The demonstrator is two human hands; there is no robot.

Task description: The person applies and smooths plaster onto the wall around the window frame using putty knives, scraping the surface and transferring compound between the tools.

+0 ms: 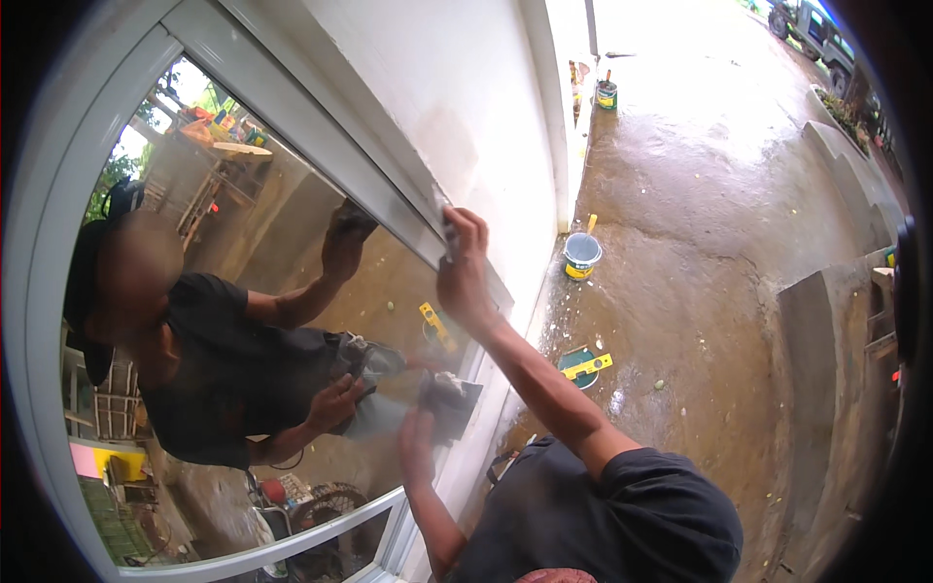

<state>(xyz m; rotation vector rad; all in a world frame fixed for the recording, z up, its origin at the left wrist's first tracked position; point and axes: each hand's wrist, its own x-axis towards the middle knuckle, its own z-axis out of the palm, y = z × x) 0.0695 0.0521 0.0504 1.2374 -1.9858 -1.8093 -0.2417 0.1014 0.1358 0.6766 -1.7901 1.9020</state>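
My right hand (466,277) is raised to the edge where the white window frame (389,209) meets the white wall (457,107). Its fingers are closed and pressed against that edge; what they grip is mostly hidden, though the mirrored hand in the glass seems to have something dark in it. Low beside the pane, my left hand (418,442) is closed, a little blurred, on a flat grey plate (457,413) with whitish paste on top. The reflective window glass (282,340) mirrors my dark shirt and both arms.
A grey paint bucket (582,255) with a yellow-handled tool stands on the wet concrete floor (680,223) by the wall. A yellow spirit level (586,367) lies across a round green lid. Farther off are another paint can (606,94) and a parked vehicle (821,39). A concrete ledge (821,340) runs along the right.
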